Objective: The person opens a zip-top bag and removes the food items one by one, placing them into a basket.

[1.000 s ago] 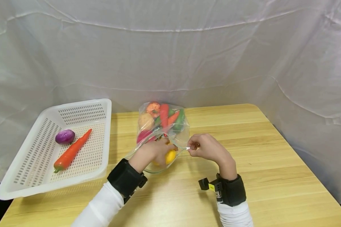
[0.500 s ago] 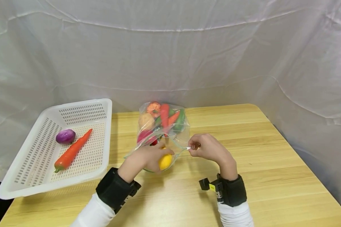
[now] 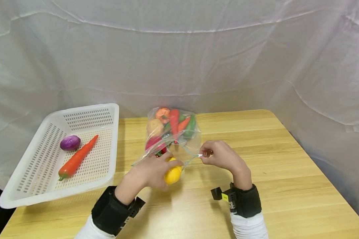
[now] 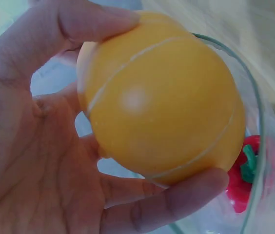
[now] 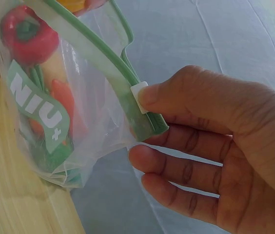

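Note:
My left hand holds a round yellow thing with pale lines over its smooth surface, thumb and fingers curled round it in the left wrist view. It is at the open mouth of a clear zip bag. My right hand pinches the bag's green-edged corner at the white slider. Inside the bag lie a red bell pepper with a green stem, a long red chili pepper, an orange pumpkin-like piece, a tan round piece and green pieces.
A white perforated basket stands at the left of the wooden table. In it lie a purple oval vegetable and a long red-orange chili pepper. A pale cloth hangs behind the table.
My left hand has drawn back toward me and to the left with the yellow thing, out from deeper in the bag's mouth. The right hand stays at the slider.

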A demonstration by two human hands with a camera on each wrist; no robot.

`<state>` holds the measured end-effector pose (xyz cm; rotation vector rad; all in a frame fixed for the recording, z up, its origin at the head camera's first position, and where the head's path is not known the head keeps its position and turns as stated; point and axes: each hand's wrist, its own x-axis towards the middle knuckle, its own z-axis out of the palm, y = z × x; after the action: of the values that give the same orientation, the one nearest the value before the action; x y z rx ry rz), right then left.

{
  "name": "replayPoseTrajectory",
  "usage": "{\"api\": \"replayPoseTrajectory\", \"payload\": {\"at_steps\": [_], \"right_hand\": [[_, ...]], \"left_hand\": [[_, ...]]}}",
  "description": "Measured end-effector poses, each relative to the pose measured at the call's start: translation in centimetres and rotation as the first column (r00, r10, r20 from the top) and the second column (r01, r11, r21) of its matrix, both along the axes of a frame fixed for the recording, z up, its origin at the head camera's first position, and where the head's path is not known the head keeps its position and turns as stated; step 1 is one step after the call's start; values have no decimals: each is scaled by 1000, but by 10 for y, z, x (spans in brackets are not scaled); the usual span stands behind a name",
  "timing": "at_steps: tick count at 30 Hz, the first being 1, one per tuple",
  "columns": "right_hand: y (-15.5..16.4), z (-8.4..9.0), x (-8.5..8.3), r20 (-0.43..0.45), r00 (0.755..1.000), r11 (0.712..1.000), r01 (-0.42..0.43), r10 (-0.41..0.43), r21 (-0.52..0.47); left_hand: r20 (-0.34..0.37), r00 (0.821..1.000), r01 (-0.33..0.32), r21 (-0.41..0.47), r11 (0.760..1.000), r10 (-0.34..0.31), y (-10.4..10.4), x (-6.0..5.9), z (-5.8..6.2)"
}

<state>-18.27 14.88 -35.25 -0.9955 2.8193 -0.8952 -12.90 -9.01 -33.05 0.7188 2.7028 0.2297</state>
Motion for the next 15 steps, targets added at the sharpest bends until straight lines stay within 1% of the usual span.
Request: {"api": "replayPoseTrajectory", "payload": {"at_steps": [6, 10, 15], "right_hand": [[1, 0, 0, -2, 1000, 1000, 7, -7, 3], [1, 1, 0, -2, 1000, 1000, 10, -10, -1], [2, 1, 1, -11, 1000, 1000, 9, -9, -3]], "left_hand": [[-32, 999, 23, 5, 1000, -23, -1, 9, 7], [-58, 998, 39, 26, 999, -38, -3, 15, 14], [-53, 998, 20, 77, 997, -16, -10, 23, 23]]}}
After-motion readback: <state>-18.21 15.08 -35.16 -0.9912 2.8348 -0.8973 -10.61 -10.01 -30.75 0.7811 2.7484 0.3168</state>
